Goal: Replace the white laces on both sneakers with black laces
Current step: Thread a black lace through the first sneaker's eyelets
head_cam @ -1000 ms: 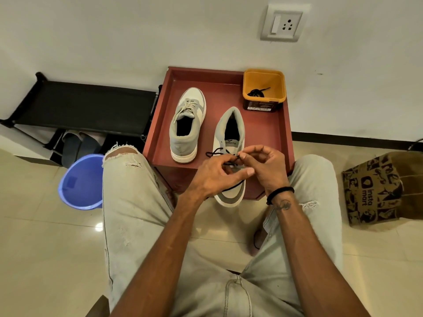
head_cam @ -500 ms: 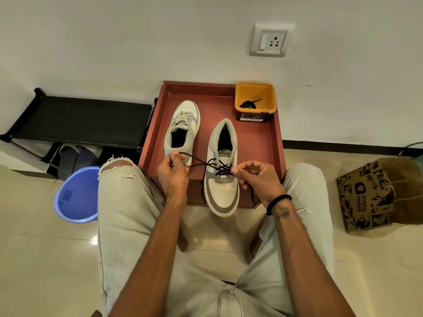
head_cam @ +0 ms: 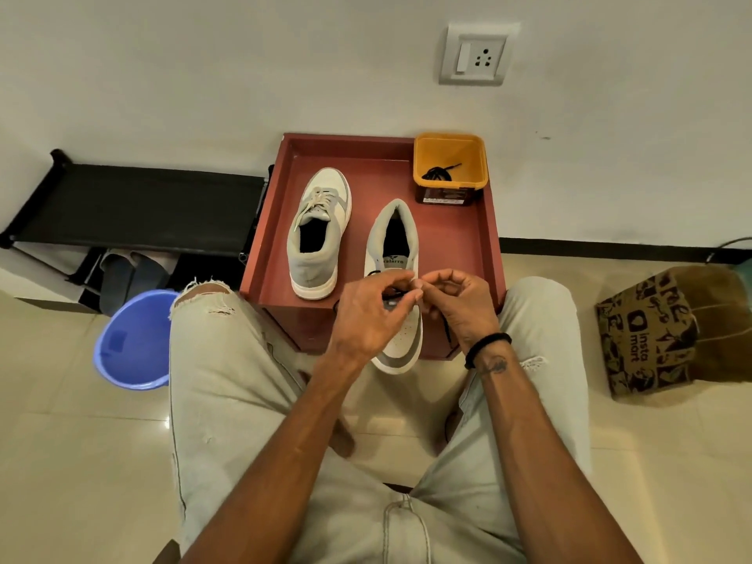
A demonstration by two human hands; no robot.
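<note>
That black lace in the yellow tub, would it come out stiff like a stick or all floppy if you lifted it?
Probably floppy: the black lace lies bunched in loose curls in the yellow tub, as soft cord does. It looks thin, so likely very light. One straight end pokes out, so its tip may be stiffer.

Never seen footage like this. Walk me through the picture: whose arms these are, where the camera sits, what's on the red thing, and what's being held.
No machine here: a seated person wears a camera on the head, looking down at their own arms. The left hand and right hand meet over the grey-and-white sneaker nearer the knees, pinching its thin black lace. It lies on a red rimmed tray-top stand beside a second matching sneaker with pale laces. An orange plastic tub at the far corner holds another black lace.
</note>
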